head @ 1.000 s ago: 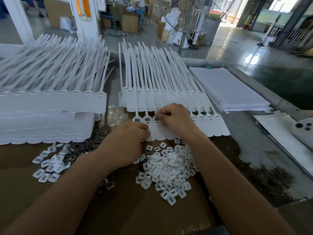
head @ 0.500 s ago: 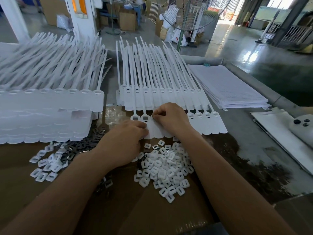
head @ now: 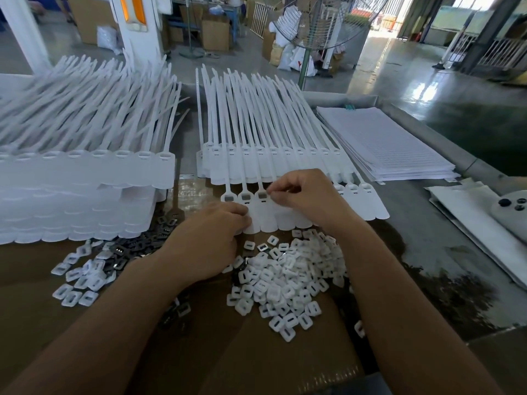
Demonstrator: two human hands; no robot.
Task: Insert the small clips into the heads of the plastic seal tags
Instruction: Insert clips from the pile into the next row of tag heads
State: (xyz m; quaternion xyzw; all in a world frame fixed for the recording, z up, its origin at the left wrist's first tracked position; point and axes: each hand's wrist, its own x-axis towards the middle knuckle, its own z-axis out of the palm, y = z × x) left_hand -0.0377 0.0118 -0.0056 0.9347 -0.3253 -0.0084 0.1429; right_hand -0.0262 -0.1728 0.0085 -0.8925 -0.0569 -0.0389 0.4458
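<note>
Amid heaped white square plastic caps [head: 285, 283], my right fingers [head: 282, 192] pinch a small dark clip [head: 268, 192] at a white plastic seal tag head [head: 261, 196]; my left fingers' [head: 242, 216] grip I cannot tell.

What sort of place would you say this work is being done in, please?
Most likely a factory or assembly workshop: stacks of white seal tags cover the bench, loose clips lie heaped for fitting, and cardboard boxes stand behind.

No text can be read: the stack of white sheets [head: 382, 143] on the desk [head: 427, 223] bears fine printed rows too small to make out, and a red mark on a white sack [head: 299, 59] on the floor behind is too blurred to tell.
</note>
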